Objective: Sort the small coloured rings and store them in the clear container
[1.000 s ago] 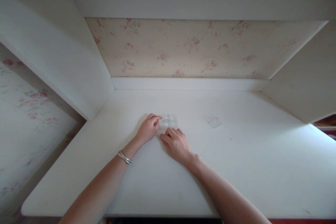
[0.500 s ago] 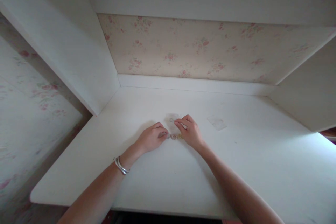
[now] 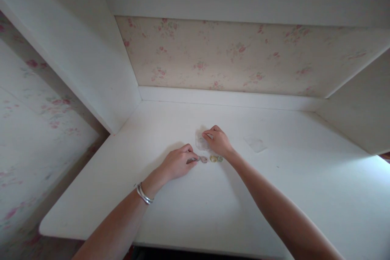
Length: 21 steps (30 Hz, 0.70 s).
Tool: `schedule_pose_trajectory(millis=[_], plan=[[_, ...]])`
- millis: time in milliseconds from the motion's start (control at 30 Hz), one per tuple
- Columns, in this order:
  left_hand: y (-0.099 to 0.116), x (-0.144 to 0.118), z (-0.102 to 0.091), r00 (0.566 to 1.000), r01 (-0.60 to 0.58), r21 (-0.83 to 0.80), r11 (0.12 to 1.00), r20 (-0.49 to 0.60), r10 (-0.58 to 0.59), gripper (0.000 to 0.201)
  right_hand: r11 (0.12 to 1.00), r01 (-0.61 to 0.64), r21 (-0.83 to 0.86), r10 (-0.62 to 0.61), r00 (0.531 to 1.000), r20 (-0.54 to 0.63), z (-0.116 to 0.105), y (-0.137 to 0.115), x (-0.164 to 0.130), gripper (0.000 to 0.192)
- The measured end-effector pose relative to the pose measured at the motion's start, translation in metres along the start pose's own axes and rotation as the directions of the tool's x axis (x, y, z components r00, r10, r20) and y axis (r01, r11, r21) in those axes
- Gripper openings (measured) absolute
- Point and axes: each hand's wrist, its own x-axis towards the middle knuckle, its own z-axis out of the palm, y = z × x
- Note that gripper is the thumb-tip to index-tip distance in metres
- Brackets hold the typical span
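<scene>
My left hand [image 3: 179, 161], closed in a pinch, has its fingertips at the left end of a row of small ring-like pieces on the white table. Beside those fingertips lies a pinkish ring-like piece [image 3: 204, 159]. A yellow one [image 3: 213, 159] and a greenish one [image 3: 220, 159] lie farther right, just below my right wrist. Behind the row sits a small clear plastic box [image 3: 201, 143]. Over its right part is my right hand [image 3: 218, 139], thumb and fingers pinched together. What either hand pinches is too small to make out.
A flat clear plastic piece, like a lid [image 3: 255, 144], lies to the right on the white table [image 3: 183, 215]. White panels [image 3: 100, 61] enclose the table at the left, right and overhead. Flowered wallpaper [image 3: 219, 57] covers the back wall.
My right hand has moved up, away from the row and farther over the clear box, uncovering the yellow and greenish pieces. The left hand stays at the row's left end. The view has shifted slightly.
</scene>
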Motion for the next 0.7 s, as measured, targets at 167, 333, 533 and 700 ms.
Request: schedule_pose_trajectory(millis=[167,333,533,700], plan=[[0.002,0.000,0.000,1.000,0.012,-0.011,1.000,-0.001,-0.012,0.020,1.000,-0.012,-0.004,0.012,1.000,0.027,0.000,-0.002,-0.002,0.022],[0.000,0.000,-0.001,1.000,0.019,-0.010,1.000,-0.015,-0.019,0.019,1.000,-0.014,0.010,0.014,1.000,0.026,0.000,-0.004,-0.001,0.022],[-0.004,0.001,-0.002,1.000,0.021,0.023,1.000,0.003,-0.021,0.018,0.997,-0.048,0.068,0.050,0.998,-0.035,-0.001,-0.004,0.000,0.022],[-0.005,0.001,-0.001,1.000,-0.003,0.034,0.999,0.015,0.003,0.023,0.979,-0.046,0.200,0.083,0.980,-0.183,-0.015,-0.007,-0.016,0.023]])
